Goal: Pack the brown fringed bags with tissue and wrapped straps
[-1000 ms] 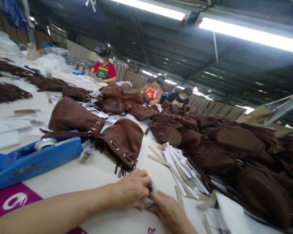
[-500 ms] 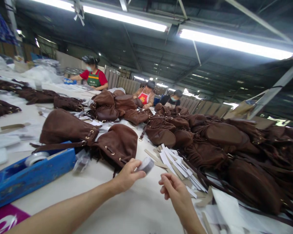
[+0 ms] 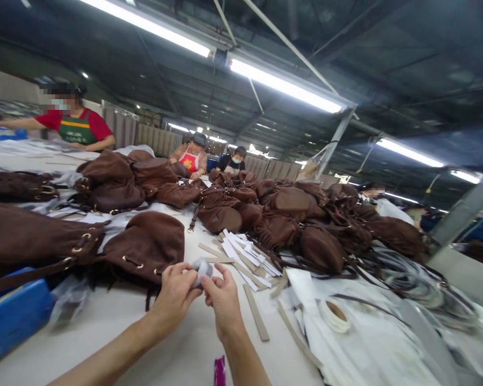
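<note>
In front of me, low over the table, is a small grey-and-white bundle (image 3: 202,269) that looks wrapped in clear plastic; what is inside cannot be made out. My left hand (image 3: 177,289) grips it between thumb and fingers from the left. From the right, my right hand (image 3: 222,297) has its thumb and fingertips closed against the same bundle. Just behind my left hand lies a brown drawstring bag (image 3: 148,244) with gold eyelets. Another brown bag (image 3: 36,236) rests to its left.
A blue tape dispenser (image 3: 18,321) stands at left beside a clear plastic packet (image 3: 70,300). Paper strips (image 3: 245,254) lie ahead, before a heap of brown bags (image 3: 290,201). A tape roll (image 3: 335,316) sits on white sheets at right. Several co-workers (image 3: 80,126) are across the table.
My right hand has come in from the right and now touches the bundle held by my left hand. The view has swung right, showing more of the table's right side.
</note>
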`<state>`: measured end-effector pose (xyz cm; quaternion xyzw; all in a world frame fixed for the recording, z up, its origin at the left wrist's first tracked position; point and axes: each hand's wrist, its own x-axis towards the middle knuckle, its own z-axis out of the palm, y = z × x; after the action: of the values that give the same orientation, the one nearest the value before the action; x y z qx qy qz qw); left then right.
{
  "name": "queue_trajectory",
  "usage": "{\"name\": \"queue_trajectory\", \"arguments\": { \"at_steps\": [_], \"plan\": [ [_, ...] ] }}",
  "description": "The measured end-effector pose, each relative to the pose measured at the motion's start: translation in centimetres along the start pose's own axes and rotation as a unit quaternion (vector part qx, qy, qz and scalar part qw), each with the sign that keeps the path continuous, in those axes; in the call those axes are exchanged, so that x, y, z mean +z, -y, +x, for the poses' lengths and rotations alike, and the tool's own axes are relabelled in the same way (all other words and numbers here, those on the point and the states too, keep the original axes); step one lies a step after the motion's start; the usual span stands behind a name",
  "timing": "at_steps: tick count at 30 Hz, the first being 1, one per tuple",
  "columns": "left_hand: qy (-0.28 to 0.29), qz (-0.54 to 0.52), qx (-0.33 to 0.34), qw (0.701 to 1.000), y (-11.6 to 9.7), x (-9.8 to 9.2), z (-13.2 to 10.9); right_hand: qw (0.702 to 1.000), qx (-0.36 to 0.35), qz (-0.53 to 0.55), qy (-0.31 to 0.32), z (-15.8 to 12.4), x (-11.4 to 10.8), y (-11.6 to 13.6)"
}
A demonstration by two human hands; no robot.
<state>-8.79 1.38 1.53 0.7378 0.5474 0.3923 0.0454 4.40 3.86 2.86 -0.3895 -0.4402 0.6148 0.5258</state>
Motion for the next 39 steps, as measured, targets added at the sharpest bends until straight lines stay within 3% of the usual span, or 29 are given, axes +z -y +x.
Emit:
{"name": "queue_trajectory", "arguments": {
  "at_steps": [4,8,10,13,17,20,24,28,31,34,39],
  "plan": [
    [0.031,-0.023,-0.008,0.999,0.5,-0.4,0.2,0.997,0.022,0.074,-0.004,0.3,0.2,-0.6],
    [0.101,-0.083,-0.043,0.99,2.1,-0.3,0.3,0.997,0.03,0.062,-0.017,1.3,0.5,-1.5],
    [0.108,-0.085,-0.039,0.99,2.9,0.0,0.3,0.999,0.029,0.04,-0.01,1.9,0.8,-2.1],
    [0.078,-0.079,-0.043,0.993,3.6,0.5,0.2,0.999,0.021,-0.019,0.019,2.7,1.2,-2.6],
    [-0.005,-0.122,-0.088,0.989,4.0,0.5,0.3,0.982,-0.004,-0.168,0.09,4.8,0.4,-2.1],
    [-0.026,-0.24,-0.16,0.957,4.4,0.2,0.7,0.934,-0.045,-0.333,0.118,7.7,-1.9,-0.7],
    [-0.021,-0.374,-0.211,0.903,4.8,0.1,1.1,0.817,-0.128,-0.553,0.103,11.2,-5.0,-0.1],
    [-0.03,-0.389,-0.217,0.895,5.0,0.4,1.1,0.69,-0.157,-0.697,0.115,12.4,-6.1,-1.7],
    [-0.034,-0.403,-0.234,0.884,5.2,0.7,1.0,0.621,-0.16,-0.755,0.134,12.8,-6.1,-2.3],
    [-0.036,-0.426,-0.242,0.871,5.1,0.7,1.0,0.581,-0.155,-0.782,0.161,13.7,-6.3,-1.5],
    [-0.038,-0.449,-0.244,0.859,4.7,0.3,1.0,0.561,-0.147,-0.792,0.193,15.1,-6.2,0.4]
  ]
}}
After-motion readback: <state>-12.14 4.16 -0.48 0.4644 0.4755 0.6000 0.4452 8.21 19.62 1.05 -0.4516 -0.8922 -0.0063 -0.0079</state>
